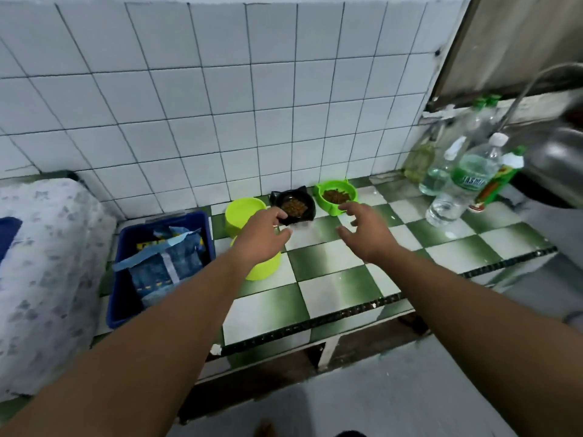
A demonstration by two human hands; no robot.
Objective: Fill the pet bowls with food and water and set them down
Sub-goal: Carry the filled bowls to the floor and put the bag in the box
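The left hand (263,230) covers most of a near yellow-green plastic bowl (263,266), so what is inside cannot be seen. Its fingers are spread, and the fingertips reach the near rim of a black plastic cat-ear bowl (295,205); whether they grip it is hard to tell. The right hand (362,230) is empty with fingers apart, just near a green plastic cat-ear bowl (336,197). Both of these bowls hold brown dry food and stand far back by the white tiled wall (189,105). To the left stands another yellow-green plastic bowl (244,211); its inside looks empty. A dark blue plastic bin (123,298) on the left holds a blue food bag (164,263). Clear water bottles (454,187) stand on the right of the green and white checked counter (331,272). The shiny metal thing at the far right is cut off.
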